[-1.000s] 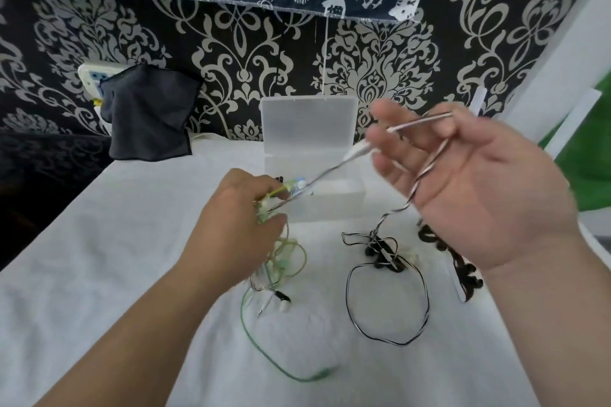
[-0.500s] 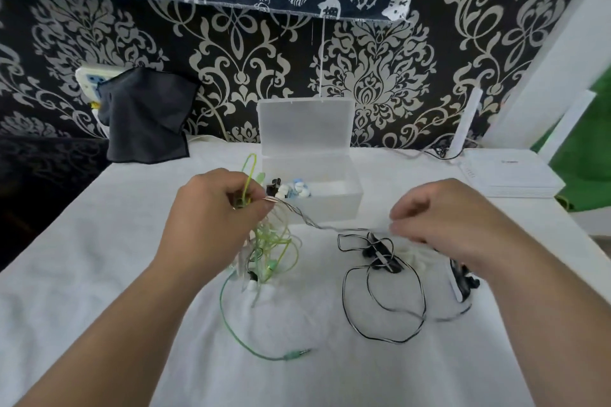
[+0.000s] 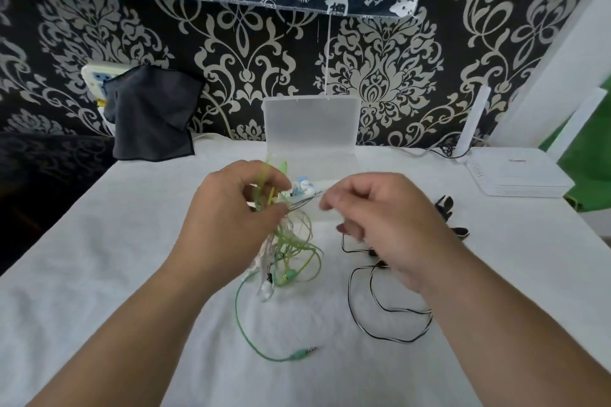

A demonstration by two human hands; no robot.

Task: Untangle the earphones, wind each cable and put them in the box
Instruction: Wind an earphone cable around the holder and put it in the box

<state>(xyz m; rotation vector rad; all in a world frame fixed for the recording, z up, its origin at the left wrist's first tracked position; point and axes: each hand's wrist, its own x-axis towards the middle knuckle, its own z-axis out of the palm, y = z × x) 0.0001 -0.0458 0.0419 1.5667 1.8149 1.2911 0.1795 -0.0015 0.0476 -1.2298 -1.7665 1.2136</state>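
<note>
Before the box, tangled earphones in left hand.

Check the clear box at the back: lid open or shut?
Open. The lid stands upright behind the base of the box, and blue-white earphones show inside it.

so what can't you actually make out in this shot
- Head view: inside of the box, mostly covered by the left hand and right hand.
- Head view: earbuds of the black earphones, hidden under the right hand.
- Head view: whether the right hand pinches the thin cable; blurred and too thin.
- Head view: how the green earphones, held by the left hand, are knotted; too fine.
</note>
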